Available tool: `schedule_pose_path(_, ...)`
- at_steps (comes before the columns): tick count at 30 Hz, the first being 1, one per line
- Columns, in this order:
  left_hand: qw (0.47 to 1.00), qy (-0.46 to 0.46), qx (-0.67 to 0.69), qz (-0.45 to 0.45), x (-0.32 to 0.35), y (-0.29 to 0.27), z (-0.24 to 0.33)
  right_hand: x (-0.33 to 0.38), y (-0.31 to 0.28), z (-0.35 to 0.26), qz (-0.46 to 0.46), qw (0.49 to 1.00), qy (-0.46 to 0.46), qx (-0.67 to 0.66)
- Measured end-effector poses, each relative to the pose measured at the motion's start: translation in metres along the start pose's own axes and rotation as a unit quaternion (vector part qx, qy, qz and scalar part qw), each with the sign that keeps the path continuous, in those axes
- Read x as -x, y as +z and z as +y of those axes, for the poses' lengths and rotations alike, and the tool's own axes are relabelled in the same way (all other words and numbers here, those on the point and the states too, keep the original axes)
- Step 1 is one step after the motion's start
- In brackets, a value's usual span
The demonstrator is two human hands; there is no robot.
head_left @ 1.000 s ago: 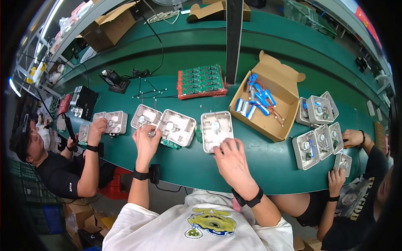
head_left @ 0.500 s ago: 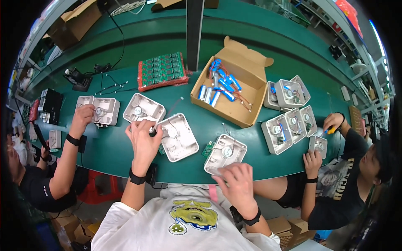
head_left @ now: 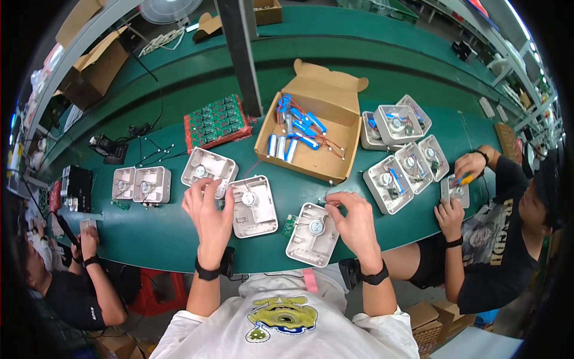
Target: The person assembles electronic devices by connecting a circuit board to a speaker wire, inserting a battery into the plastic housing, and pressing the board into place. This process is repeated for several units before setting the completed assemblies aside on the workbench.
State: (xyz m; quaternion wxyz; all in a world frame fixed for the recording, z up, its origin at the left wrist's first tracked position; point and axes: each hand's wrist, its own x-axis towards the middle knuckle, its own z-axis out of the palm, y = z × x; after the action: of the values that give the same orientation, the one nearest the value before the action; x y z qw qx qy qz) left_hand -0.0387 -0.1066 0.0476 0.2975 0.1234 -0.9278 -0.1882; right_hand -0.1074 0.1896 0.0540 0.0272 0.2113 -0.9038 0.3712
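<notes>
In front of me lies an off-white plastic housing point(head_left: 308, 245) with a round speaker point(head_left: 316, 227) inside. A small green circuit board point(head_left: 290, 225) sticks out at its left side. My right hand point(head_left: 354, 224) is at its upper right corner, thumb and forefinger pinched at a thin wire end point(head_left: 323, 201). My left hand point(head_left: 208, 218) is open, thumb apart from the curved fingers, over the near edge of another housing point(head_left: 200, 157). Beside that hand, a larger housing point(head_left: 258, 224) with a speaker lies on the green table point(head_left: 161, 233).
An open cardboard box point(head_left: 335, 161) holds several blue and silver batteries point(head_left: 303, 128). Stacked green circuit boards point(head_left: 216, 122) rest on red wrap. More housings point(head_left: 388, 200) stand at right, where a co-worker's hand point(head_left: 472, 164) holds a tool. A post point(head_left: 239, 60) rises behind.
My right hand has moved up from the housing's near edge to its upper right corner. The housing has turned slightly. My left hand's fingers have spread. The left co-worker's hand has withdrawn from the housings.
</notes>
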Motion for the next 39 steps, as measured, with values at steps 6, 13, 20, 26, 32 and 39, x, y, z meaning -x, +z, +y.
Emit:
schedule_pose_path(6, 0.947, 0.159, 0.174, -0.220, 0.005, -0.004, 0.056, 0.023, 0.006, 0.006, 0.014, 0.912, 0.108, -0.395)
schedule_pose_path(13, 0.888, 0.207, 0.182, -0.369, 0.005, 0.029, 0.054, 0.035, 0.003, 0.008, 0.062, 0.811, 0.128, -0.568)
schedule_pose_path(20, 0.913, 0.158, 0.213, -0.310, 0.006, 0.034, 0.087, 0.037, -0.013, 0.012, 0.062, 0.796, 0.122, -0.590)
schedule_pose_path(26, 0.908, 0.116, 0.272, -0.297, 0.024, 0.044, 0.097, 0.041, -0.021, 0.007, 0.083, 0.794, 0.160, -0.581)
schedule_pose_path(32, 0.880, 0.036, 0.332, -0.339, 0.029, 0.051, 0.099, 0.041, -0.025, 0.010, 0.075, 0.801, 0.165, -0.571)
schedule_pose_path(39, 0.871, -0.003, 0.360, -0.333, 0.033, 0.057, 0.096, 0.039, -0.030, -0.008, 0.051, 0.974, 0.106, -0.195)
